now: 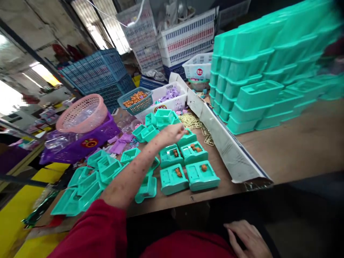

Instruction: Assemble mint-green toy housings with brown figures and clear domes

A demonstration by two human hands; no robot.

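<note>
My left hand [177,132] reaches over the table with its fingers pinched together at a green plastic tray [190,138] in the back of a small group. What the fingertips hold, if anything, I cannot make out; a bit of brown shows beside them. Nearer to me, other green trays [202,182] stand side by side with small brown moulded pieces [178,172] in their recesses. My right hand [247,238] lies low over my lap, fingers stretched out, holding nothing.
Loose green trays [107,168] lie jumbled at left. Behind are a blue basket [141,107] of brown pieces and a white basket [178,102] of purple pieces. A cardboard strip [223,143] divides off tall stacks of green trays [249,71] at right. Yellow pieces [189,121] lie beside it.
</note>
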